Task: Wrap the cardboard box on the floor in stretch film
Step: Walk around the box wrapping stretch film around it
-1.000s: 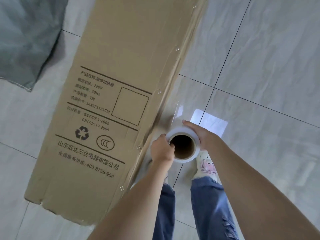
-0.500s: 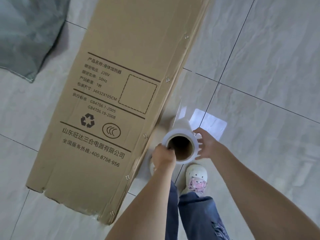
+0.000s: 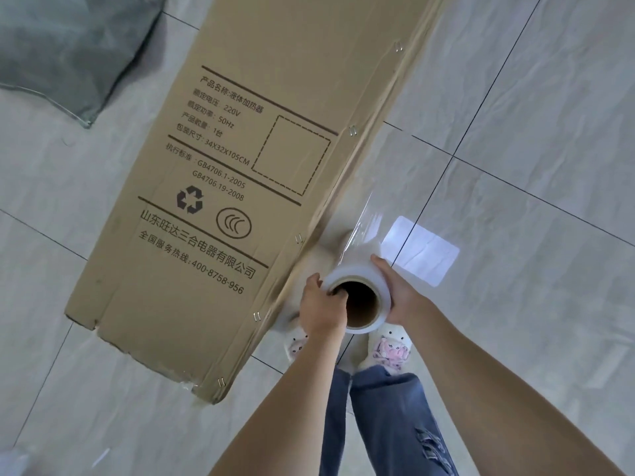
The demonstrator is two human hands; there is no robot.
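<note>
A long brown cardboard box [image 3: 261, 159] with black printed text lies on the tiled floor, running from lower left to upper right. A roll of clear stretch film [image 3: 360, 302] stands upright just off the box's right side, its brown core facing me. My left hand [image 3: 321, 305] grips the roll's rim with fingers hooked into the core. My right hand [image 3: 400, 292] clasps the roll's right side. A sheet of film [image 3: 369, 187] stretches from the roll up along the box's right edge.
A grey cushion or bag [image 3: 65, 49] lies on the floor at the upper left. My feet in white slippers [image 3: 390, 348] stand right below the roll, beside the box. Pale glossy tiles [image 3: 515, 166] spread to the right, with a bright window reflection.
The view has shifted so the box sits lower and further right. My right hand, open beside the roll half a second ago, now clasps its side. My feet have stepped.
</note>
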